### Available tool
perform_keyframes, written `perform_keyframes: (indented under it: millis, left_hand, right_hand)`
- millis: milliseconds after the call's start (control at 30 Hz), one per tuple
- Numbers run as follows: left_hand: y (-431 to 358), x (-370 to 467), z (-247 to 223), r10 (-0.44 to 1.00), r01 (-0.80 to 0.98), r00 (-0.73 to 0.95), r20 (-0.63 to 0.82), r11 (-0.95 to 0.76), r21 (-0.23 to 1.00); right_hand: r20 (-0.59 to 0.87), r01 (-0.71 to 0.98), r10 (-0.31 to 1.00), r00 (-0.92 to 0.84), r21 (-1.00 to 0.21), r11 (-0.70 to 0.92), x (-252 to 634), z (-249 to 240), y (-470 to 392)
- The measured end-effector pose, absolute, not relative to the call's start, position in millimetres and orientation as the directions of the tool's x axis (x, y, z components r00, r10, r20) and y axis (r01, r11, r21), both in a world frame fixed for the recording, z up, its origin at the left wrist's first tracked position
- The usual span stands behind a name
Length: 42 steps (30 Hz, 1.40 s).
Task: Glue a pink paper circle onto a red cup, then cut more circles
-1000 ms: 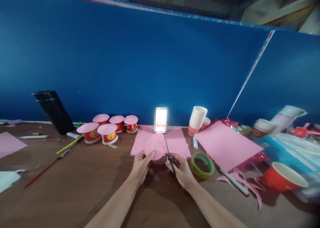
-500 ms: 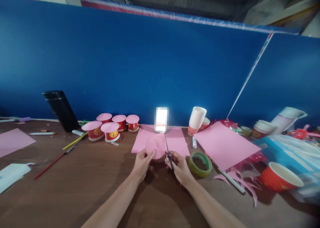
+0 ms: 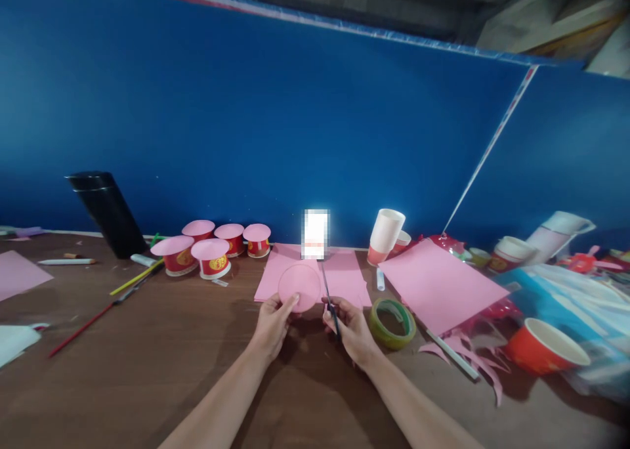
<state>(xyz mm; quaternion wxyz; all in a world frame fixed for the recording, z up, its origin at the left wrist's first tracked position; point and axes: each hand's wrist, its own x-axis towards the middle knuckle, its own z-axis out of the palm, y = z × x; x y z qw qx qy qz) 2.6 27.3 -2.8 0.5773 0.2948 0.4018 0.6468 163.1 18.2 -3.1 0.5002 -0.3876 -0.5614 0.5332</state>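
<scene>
My left hand (image 3: 274, 324) is closed on a round pink paper disc (image 3: 299, 285), its thumb pressed on the lower edge. A pair of scissors (image 3: 333, 318) is in my right hand (image 3: 352, 327), with the thin blades pointing up and away, just right of the disc and apart from it. Behind the disc lies a stack of pink paper sheets (image 3: 344, 278). At the stack's back edge stands a bright, blurred-out upright rectangle (image 3: 315, 234). Close to my right hand a roll of green tape (image 3: 377, 331) lies on the table.
Several red cups (image 3: 215, 266) topped with pink discs stand left of the stack. Farther left are a black flask (image 3: 105, 213) and a red stick (image 3: 81, 331). Rightward are stacked white cups (image 3: 386, 235), a pink sheet (image 3: 443, 285), paper scraps (image 3: 475, 360) and an orange-red cup (image 3: 544, 347).
The disc and my left hand have shifted slightly left, so the gap between disc and scissors has widened. My right hand has stayed nearly in place. The view has turned a little.
</scene>
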Motion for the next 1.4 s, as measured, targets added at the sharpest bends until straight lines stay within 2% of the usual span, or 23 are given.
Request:
perform_keyframes:
  millis: [667, 1400]
  left_hand:
    - [28.8, 3.1, -3.7, 0.992, -0.501, -0.107, -0.073, 0.010, 0.865]
    - [25.8, 4.7, -1.3, 0.989, -0.451, -0.120, -0.091, 0.027, 0.892]
  right_hand:
    - [0.125, -0.051, 0.966, -0.227, -0.992, 0.116, 163.5, -4.9, 17.6]
    - [0.135, -0.089, 0.969, -0.207, -0.989, 0.119, 163.4, -8.9, 19.2]
